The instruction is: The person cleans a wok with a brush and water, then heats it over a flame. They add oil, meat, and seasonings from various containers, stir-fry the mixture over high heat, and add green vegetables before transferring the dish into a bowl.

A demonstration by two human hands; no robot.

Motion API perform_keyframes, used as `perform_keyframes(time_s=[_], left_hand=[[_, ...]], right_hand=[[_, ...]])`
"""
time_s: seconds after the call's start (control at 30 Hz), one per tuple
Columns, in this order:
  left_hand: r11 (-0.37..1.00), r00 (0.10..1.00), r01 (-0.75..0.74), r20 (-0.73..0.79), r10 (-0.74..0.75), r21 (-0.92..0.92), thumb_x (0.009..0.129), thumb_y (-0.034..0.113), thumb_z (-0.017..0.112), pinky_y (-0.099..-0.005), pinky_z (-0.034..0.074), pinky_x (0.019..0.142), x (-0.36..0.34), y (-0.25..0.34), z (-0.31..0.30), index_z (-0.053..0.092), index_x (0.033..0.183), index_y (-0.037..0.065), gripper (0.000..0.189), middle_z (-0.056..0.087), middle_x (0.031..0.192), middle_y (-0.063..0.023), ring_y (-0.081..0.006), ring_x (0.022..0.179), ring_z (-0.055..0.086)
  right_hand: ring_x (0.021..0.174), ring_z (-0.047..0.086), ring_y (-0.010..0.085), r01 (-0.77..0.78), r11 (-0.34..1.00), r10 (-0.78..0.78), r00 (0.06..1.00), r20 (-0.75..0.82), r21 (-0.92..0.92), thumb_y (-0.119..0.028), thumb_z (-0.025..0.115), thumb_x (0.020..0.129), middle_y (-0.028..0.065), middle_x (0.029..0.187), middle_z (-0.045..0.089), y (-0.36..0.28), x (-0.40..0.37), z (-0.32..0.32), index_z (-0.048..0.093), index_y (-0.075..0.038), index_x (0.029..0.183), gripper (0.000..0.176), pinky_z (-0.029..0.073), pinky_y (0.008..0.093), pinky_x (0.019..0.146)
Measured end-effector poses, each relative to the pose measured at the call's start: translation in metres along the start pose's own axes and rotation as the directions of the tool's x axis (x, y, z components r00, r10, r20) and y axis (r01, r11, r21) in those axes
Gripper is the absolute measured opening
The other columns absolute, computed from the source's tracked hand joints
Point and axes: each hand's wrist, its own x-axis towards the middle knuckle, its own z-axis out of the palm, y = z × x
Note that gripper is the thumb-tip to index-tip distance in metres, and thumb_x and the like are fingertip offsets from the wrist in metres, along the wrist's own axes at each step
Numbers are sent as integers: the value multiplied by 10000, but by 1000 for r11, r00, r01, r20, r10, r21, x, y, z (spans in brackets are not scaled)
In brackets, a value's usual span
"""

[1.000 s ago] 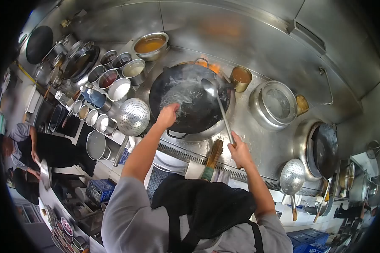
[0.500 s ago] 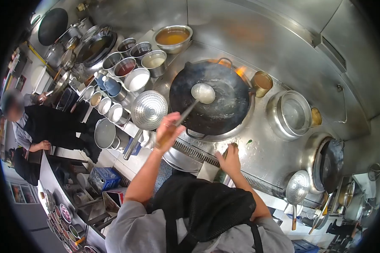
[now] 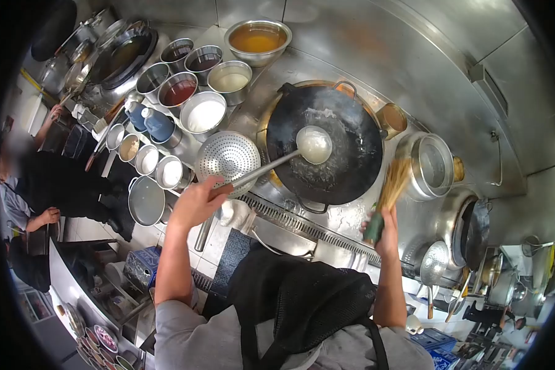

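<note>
Here's the left hand (image 3: pixel 195 203), closed around the handle end of the ladle (image 3: pixel 314 145), its forearm reaching up and forward from the body. The shaft slants across to the wok (image 3: pixel 359 174), and the bowl, with cloudy liquid in it, sits over the wok's middle. Over on the other side, the right hand (image 3: pixel 385 231) grips the brush (image 3: pixel 393 191) by its green end, forearm nearly straight up, bristles raised and leaning outward just beside the wok's right rim.

Now the surroundings: the perforated strainer (image 3: pixel 228 161) lies under the ladle's handle, left of the wok, with seasoning tubs (image 3: pixel 205 117) crowding beyond it. A can (image 3: pixel 393 118) stands close off the wok's far right, and a steel pot (image 3: pixel 416 179) hems in the brush side. The slotted grate (image 3: pixel 302 228) runs along the stove's near edge, and wet, bare steel (image 3: pixel 345 219) opens between it and the wok.
</note>
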Motion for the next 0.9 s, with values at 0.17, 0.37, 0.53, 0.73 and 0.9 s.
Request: perform_keyframes(time_s=[0.17, 0.37, 0.53, 0.73, 0.9], left_hand=[[981, 983, -31, 181, -4, 192, 954, 309, 650, -445, 545, 842, 24, 10, 1, 682, 1216, 116, 327, 739, 1046, -142, -376, 961, 692], [998, 965, -56, 257, 54, 1, 969, 298, 635, -426, 538, 849, 41, -16, -11, 690, 1220, 87, 332, 729, 1053, -181, -383, 967, 694], [1000, 960, -24, 278, 26, -11, 971, 295, 631, -425, 536, 839, 52, -15, -12, 687, 1220, 70, 340, 724, 1022, -200, -393, 945, 691], [995, 954, -82, 292, 61, 59, 965, 300, 630, -456, 537, 809, 58, -20, -5, 683, 1220, 82, 339, 725, 983, -198, -410, 915, 686], [983, 972, -131, 211, 101, 130, 957, 305, 624, -503, 535, 744, 57, -9, -5, 678, 1100, 117, 243, 721, 886, -190, -416, 840, 686]], right_hand=[[988, 701, 282, 284, 694, -122, 952, 281, -662, -447, 570, 1018, 144, 1109, 652, 9, 122, 79, 316, -241, 1595, 664, 604, 407, 755], [1049, 673, 438, 292, -351, -56, 942, 331, -890, -503, 572, 972, 241, 1190, 641, -18, 177, 102, 406, -270, 1546, 641, 541, 502, 920], [1042, 684, 427, 197, -18, -377, 907, 189, -980, -505, 572, 971, 219, 1221, 635, 0, 171, 122, 361, -336, 1553, 642, 552, 501, 911], [1004, 699, 433, 176, -445, -142, 954, 264, -878, -479, 575, 977, 245, 1209, 632, -11, 183, 115, 360, -292, 1558, 647, 575, 493, 863], [978, 704, 422, 130, -71, -469, 871, 148, -989, -459, 568, 988, 239, 1168, 642, 13, 166, 131, 357, -233, 1558, 648, 575, 498, 851]])
